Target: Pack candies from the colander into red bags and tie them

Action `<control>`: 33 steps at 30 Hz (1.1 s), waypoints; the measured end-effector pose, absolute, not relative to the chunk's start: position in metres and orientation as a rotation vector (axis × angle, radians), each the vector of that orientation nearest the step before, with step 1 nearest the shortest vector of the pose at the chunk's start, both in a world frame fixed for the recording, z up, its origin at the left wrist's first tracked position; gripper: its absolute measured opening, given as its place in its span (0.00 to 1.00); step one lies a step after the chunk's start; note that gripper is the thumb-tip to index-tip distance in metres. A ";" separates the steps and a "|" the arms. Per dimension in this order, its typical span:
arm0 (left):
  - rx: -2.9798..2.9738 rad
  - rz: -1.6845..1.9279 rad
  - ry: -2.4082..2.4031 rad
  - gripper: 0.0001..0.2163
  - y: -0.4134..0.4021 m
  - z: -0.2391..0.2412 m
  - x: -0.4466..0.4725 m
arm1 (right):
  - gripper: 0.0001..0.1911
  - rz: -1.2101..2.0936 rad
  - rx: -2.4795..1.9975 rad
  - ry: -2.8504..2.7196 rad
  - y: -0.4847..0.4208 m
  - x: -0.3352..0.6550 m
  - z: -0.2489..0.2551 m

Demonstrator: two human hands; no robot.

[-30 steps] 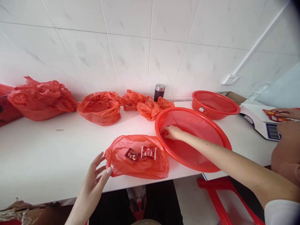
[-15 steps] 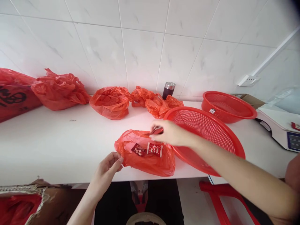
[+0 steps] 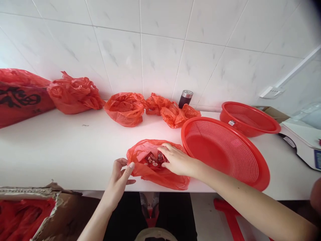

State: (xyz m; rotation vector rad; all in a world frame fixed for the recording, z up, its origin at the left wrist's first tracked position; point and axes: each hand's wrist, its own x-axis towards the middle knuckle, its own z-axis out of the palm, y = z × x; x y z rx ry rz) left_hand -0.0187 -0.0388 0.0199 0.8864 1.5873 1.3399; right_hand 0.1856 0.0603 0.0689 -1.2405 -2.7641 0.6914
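Observation:
A thin red plastic bag [image 3: 160, 180] lies mouth-up near the table's front edge. My left hand [image 3: 121, 175] pinches its left rim between thumb and fingers. Inside the bag my right hand [image 3: 175, 160] reaches down, with thumb and fingers closed around a small shiny red packet [image 3: 160, 156]. A dark red packet [image 3: 151, 158] with white lettering rests in the bag just left of those fingertips. The packets under my right hand are partly hidden. Right beside the bag stands a large red perforated basket [image 3: 208, 147], under my right forearm.
Several red bags [image 3: 125, 108] line the wall, with a dark flask [image 3: 186, 98] behind them. Another red basket [image 3: 248, 117] and a white scale [image 3: 301, 140] stand at right. A cardboard box [image 3: 65, 214] sits lower left, a red stool [image 3: 229, 217] lower right.
My right hand has gone from above the bag's far rim down into it, carrying a red packet. My left hand stays at the rim. The view has shifted slightly.

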 end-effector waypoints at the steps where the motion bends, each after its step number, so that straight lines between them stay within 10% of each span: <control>1: 0.912 1.312 1.583 0.18 -0.038 0.016 -0.020 | 0.27 0.674 -1.233 -2.741 0.054 0.189 0.075; 15: 0.983 1.286 1.409 0.14 -0.045 0.045 -0.042 | 0.18 -0.003 -1.595 -2.355 0.005 0.307 0.063; 24: 1.047 1.216 1.455 0.31 -0.058 0.065 -0.046 | 0.21 0.297 -1.544 -2.231 0.047 0.253 0.049; 33: 1.526 1.312 1.865 0.21 -0.016 0.168 -0.082 | 0.10 0.503 -1.012 -1.854 0.084 0.232 0.180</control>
